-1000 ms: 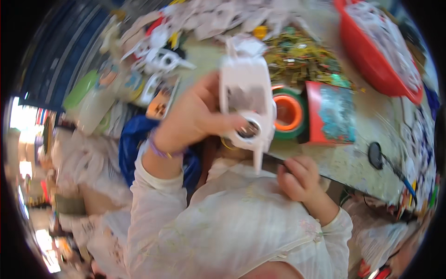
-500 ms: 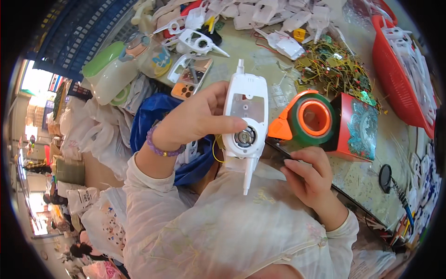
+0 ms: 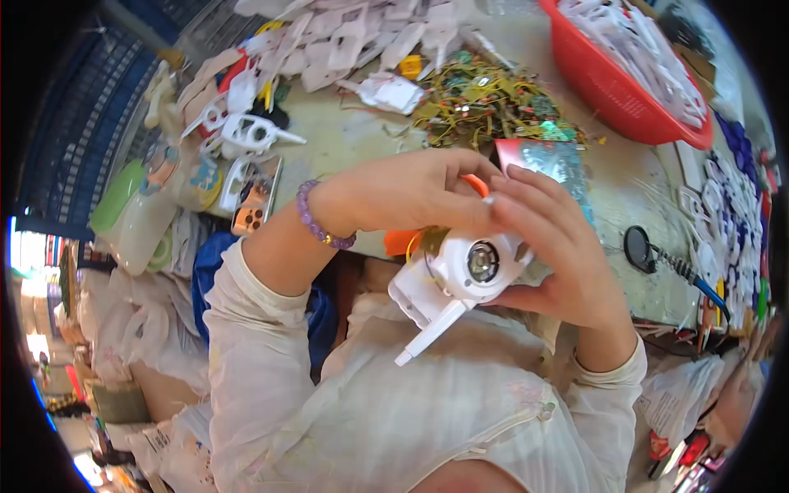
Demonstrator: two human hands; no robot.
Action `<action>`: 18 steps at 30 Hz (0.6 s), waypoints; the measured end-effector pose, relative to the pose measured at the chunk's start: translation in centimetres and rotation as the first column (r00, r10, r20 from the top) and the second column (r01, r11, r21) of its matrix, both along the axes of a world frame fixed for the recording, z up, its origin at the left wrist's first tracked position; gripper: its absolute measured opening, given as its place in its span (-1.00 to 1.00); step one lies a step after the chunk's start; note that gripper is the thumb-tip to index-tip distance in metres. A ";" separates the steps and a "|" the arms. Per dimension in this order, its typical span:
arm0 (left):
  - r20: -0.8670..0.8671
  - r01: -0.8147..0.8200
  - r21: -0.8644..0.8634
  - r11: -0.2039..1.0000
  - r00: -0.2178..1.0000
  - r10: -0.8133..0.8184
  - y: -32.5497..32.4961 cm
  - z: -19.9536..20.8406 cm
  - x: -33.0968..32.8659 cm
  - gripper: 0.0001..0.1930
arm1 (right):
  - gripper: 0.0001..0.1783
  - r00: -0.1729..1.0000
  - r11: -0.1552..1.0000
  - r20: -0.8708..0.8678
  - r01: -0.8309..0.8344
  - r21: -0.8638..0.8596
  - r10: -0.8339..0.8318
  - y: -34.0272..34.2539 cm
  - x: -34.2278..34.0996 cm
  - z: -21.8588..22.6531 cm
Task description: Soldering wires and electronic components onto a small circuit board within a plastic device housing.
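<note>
A white plastic toy housing (image 3: pixel 460 275) with a round speaker-like part and a pointed stem is tilted in front of my chest. My right hand (image 3: pixel 567 255) wraps round its right side, thumb beneath and fingers over the top. Across its upper end reaches my left hand (image 3: pixel 411 193), its fingers bent inward and meeting my right fingertips; what they pinch is hidden. A thin yellow wire (image 3: pixel 433 261) shows at the housing's left side. Behind my left hand, an orange tape dispenser (image 3: pixel 401 241) is mostly covered.
A red box (image 3: pixel 546 160) stands beyond my hands, before a heap of wired circuit boards (image 3: pixel 485 103). White plastic parts (image 3: pixel 353 37) pile up at the back. A red basket (image 3: pixel 625 99) of white parts is far right. A phone (image 3: pixel 256 201) and black round-headed tool (image 3: pixel 639 248) lie aside.
The housing has tilted, its stem swinging down-left. My right hand has risen from the table edge and taken hold of it. My left hand has moved to its upper end. The view has turned right.
</note>
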State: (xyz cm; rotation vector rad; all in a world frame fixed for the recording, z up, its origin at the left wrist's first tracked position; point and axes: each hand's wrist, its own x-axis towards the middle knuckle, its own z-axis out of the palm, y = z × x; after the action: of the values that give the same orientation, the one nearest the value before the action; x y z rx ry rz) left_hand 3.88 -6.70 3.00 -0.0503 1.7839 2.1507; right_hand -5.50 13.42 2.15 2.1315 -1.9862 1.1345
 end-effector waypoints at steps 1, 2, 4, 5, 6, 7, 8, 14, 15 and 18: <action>0.006 0.024 -0.050 0.998 1.000 -0.024 0.1 0.6 -0.5 -0.55 | -0.14 0.998 0.997 0.059 0.037 -0.067 -0.033 0.3 -0.3 0.0; -0.058 -0.018 0.040 0.999 0.998 0.021 0.3 0.3 -1.1 -0.53 | -0.19 0.994 0.984 0.093 0.075 -0.162 -0.060 0.8 -0.6 -0.3; 0.099 -0.010 0.508 0.861 0.994 -0.047 -0.8 -2.3 -1.9 -0.33 | -0.22 0.976 0.949 0.126 0.204 -0.238 -0.179 1.6 -0.5 -1.2; 0.127 -0.172 0.561 0.810 0.984 0.121 1.1 -1.0 -1.6 -0.20 | -0.22 0.942 0.911 0.163 0.328 -0.249 -0.295 2.0 -0.5 -1.5; -0.116 0.110 0.800 0.590 0.993 -0.027 0.9 -1.9 -1.4 -0.14 | -0.22 0.913 0.882 0.242 0.388 -0.269 -0.328 1.9 -0.2 -1.8; -0.217 -0.059 0.530 0.846 0.955 0.203 2.3 -2.3 -0.4 -0.10 | -0.22 0.879 0.849 0.322 0.445 -0.284 -0.353 1.6 0.0 -2.2; -0.190 -0.160 0.230 0.960 0.960 0.206 2.9 -2.7 -0.5 -0.04 | -0.20 0.865 0.815 0.326 0.480 -0.323 -0.380 1.1 0.3 -2.5; -0.363 -0.275 0.338 0.900 0.844 0.394 5.8 -5.2 -0.2 -0.03 | -0.16 0.819 0.753 0.288 0.572 -0.326 -0.497 -0.3 2.4 -3.0; -0.341 -0.302 0.301 0.905 0.852 0.398 5.5 -5.5 0.2 -0.04 | -0.18 0.814 0.755 0.311 0.576 -0.313 -0.491 -0.5 2.7 -2.8; -0.442 -0.307 0.414 0.857 0.755 0.485 6.0 -6.6 -0.4 -0.03 | -0.18 0.853 0.821 0.326 0.499 -0.278 -0.408 -0.9 3.0 -2.7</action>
State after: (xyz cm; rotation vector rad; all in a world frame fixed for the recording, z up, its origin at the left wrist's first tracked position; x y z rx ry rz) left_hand 3.46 -0.70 -3.57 0.3050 1.7830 2.9870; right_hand -2.46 12.49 -0.52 1.2890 -2.0280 1.5692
